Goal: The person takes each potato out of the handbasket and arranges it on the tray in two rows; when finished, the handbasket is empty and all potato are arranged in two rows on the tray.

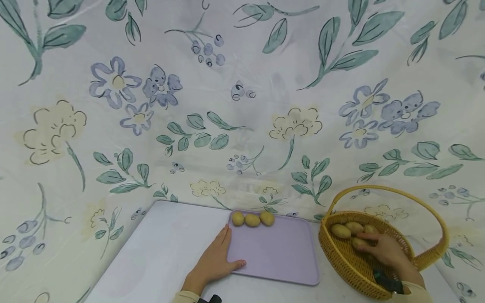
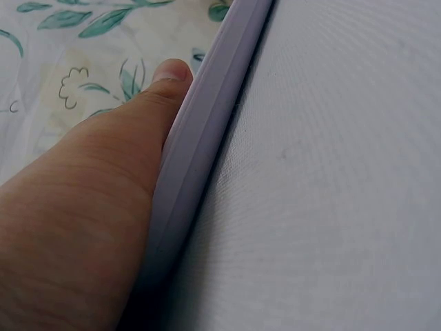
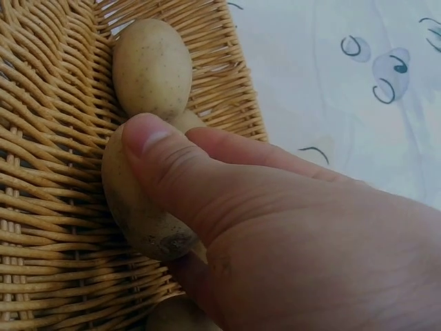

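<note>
My left hand (image 1: 216, 259) rests at the near left corner of a lilac tray (image 1: 273, 252), fingers straight along its left side and thumb spread over the near rim. In the left wrist view, the thumb lies against the tray's raised edge (image 2: 200, 131). Three potatoes sit in a row at the tray's far left: one (image 1: 238, 218), another (image 1: 252, 220) and a third (image 1: 267, 218). Inside a wicker basket (image 1: 341, 261), my right hand (image 1: 386, 250) holds a potato (image 3: 134, 193) between thumb and fingers. Another potato (image 3: 153, 69) lies just beyond it.
More potatoes (image 1: 341, 231) lie at the basket's far side. The basket's tall arched handle (image 1: 394, 191) rises above the right hand. White tabletop (image 1: 163, 244) extends left of the tray, and a floral cloth (image 1: 235, 105) hangs behind the table.
</note>
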